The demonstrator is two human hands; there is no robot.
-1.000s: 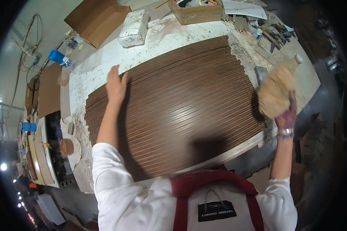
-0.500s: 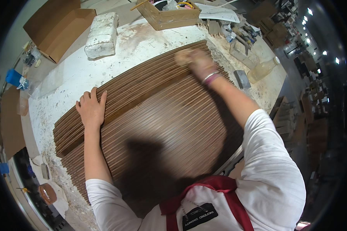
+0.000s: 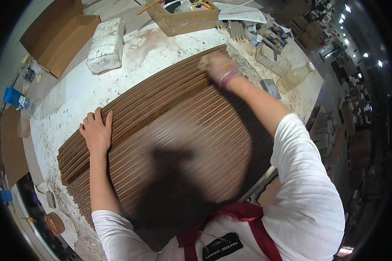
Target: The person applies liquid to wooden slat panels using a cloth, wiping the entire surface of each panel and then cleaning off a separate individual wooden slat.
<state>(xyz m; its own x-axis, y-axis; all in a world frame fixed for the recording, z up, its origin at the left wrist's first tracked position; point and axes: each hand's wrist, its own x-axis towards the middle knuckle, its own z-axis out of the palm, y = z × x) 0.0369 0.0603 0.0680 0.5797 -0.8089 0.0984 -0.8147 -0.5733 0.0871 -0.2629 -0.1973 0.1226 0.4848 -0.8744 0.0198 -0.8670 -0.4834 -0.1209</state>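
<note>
Two dark brown ribbed wooden panels lie side by side on the white worktop, a narrow far one (image 3: 148,93) and a wide near one (image 3: 213,135). My left hand (image 3: 96,132) rests on the far panel toward its left end, fingers spread. Near that panel's right end is my right hand (image 3: 221,68), with bands round its wrist. It is closed on a small tan wad (image 3: 204,64) pressed to the ribs; motion blur hides what kind of thing this is. My shadow darkens the near panel.
On the stained worktop (image 3: 74,98) stand a white wrapped block (image 3: 105,45), an open cardboard box (image 3: 185,27) of odds and ends, a grey block (image 3: 271,88) and a bottle of cloudy liquid (image 3: 296,78). Several tools lie at the far right. Another open carton (image 3: 61,41) stands far left.
My right hand has moved slightly left with the tan wad, along the far panel. My left hand stays on the panel. The whole view has shifted a little.
</note>
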